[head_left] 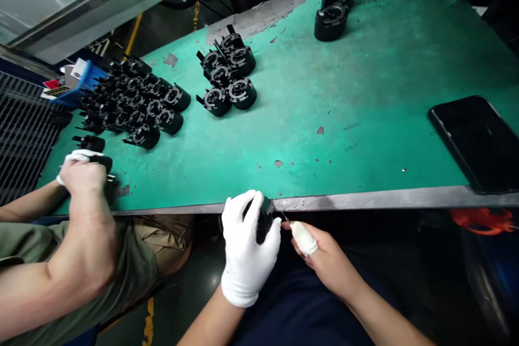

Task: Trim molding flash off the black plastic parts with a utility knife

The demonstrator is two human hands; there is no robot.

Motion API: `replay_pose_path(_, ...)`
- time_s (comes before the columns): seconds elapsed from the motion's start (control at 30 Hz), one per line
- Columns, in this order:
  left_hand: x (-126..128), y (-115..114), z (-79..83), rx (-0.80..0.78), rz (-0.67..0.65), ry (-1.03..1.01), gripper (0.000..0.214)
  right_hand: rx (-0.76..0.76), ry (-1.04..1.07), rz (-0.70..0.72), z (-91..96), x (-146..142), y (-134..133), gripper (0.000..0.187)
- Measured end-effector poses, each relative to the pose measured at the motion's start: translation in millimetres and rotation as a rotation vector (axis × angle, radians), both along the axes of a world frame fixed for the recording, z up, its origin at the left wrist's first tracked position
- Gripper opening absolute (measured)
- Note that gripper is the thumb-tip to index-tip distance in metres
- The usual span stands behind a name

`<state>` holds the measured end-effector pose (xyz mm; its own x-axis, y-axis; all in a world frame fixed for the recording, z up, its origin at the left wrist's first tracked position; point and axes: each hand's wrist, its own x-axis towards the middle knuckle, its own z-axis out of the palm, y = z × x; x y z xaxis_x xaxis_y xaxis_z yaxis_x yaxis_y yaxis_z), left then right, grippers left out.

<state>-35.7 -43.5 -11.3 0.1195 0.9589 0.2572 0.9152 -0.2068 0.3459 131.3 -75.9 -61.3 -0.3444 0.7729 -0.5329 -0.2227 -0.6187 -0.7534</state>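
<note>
My left hand (248, 251), in a white glove, is closed around a black plastic part (265, 221) at the front edge of the table. The fingers cover much of that part. Just to its right, my right hand (330, 262) is bare except for a white cover on the thumb. It pinches a thin, pointed metal tool (286, 218), whose tip is close to the black part. The tool's handle is hidden in the fingers, and I cannot tell whether the tip touches the part.
Black round parts stand on the green table (284, 135): a small group (229, 73), a larger cluster (138, 100) at left, and a pair (334, 8) far right. A phone (478, 143) lies at right. At left, a co-worker's hands (85, 170) handle another part near a blue bin (87, 78).
</note>
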Motion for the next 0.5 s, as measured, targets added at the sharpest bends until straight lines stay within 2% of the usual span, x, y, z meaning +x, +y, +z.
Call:
replay_pose_path(0.17,5,-6,-11.2,0.031,0.025,-0.068,0.064,0.137,-0.012,0.043,5.3,-6,14,0.043)
replay_pose_path(0.5,4,-8,-17.5,0.034,0.034,-0.104,0.076,0.158,-0.117,0.102,7.1,-5,23,0.036)
